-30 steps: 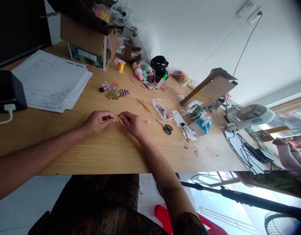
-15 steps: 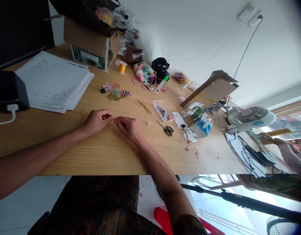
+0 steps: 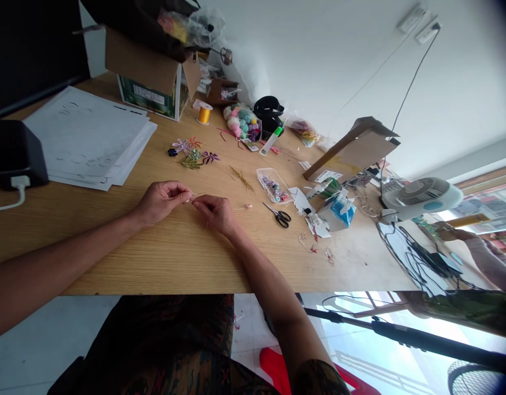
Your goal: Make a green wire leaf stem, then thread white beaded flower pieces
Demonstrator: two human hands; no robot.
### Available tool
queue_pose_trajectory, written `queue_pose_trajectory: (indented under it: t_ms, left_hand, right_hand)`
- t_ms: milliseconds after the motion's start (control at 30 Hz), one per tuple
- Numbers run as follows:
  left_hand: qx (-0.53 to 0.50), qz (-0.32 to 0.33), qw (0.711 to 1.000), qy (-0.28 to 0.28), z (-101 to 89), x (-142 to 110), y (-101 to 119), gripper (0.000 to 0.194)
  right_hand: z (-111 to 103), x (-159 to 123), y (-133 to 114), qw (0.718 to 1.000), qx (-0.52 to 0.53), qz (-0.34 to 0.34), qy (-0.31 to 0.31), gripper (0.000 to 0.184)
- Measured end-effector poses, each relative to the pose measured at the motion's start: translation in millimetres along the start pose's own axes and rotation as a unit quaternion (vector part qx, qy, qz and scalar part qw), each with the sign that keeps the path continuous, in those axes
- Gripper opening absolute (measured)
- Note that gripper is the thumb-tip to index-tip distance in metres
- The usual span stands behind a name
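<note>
Your left hand and right hand meet at centre frame, resting over a light wood-grain table. Your left fingertips are pinched together on a fine wire, which is the held item. Its long axis runs roughly level across the frame, and its free end points right, above your right fingertips. Your right hand is therefore nearer that free end. Those fingers are drawn together just beside the left pinch, but the view is too small to tell whether they clamp the wire. A short strand hangs below your right hand. Farther right lie a small pink bead and black-handled scissors. Beyond your hands, toward upper centre, sit beaded flowers and a clear bead tray. A co-worker's hand shows at the far right.
</note>
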State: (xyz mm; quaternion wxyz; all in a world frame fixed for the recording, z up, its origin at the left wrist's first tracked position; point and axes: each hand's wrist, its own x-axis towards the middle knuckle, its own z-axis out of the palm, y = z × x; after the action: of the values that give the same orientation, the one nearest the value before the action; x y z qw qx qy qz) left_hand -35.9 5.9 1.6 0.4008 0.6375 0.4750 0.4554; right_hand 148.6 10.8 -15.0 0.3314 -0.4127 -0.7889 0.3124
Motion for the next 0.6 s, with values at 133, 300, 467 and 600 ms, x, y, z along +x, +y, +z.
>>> queue_pose_trajectory:
  t_ms: [133, 300, 467, 600]
  left_hand:
    - [0.044, 0.005, 0.999, 0.028, -0.4, 1, -1, 0.022]
    - [0.147, 0.034, 0.988, 0.003, 1.2, -1, -7, 0.022]
    - [0.122, 0.070, 0.988, -0.055, 3.3, -3, -8, 0.022]
    - [0.052, 0.035, 0.996, -0.070, 2.2, -3, -3, 0.021]
  right_hand:
    - [1, -4, -9, 0.998, -0.020, -0.058, 0.004, 0.025]
    - [-5, -3, -13, 0.993, -0.067, -0.086, 0.053, 0.027]
    - [-11, 2, -5, 0.996, -0.030, -0.018, 0.083, 0.027]
    - [-10, 3, 1, 0.997, 0.005, 0.021, 0.078, 0.030]
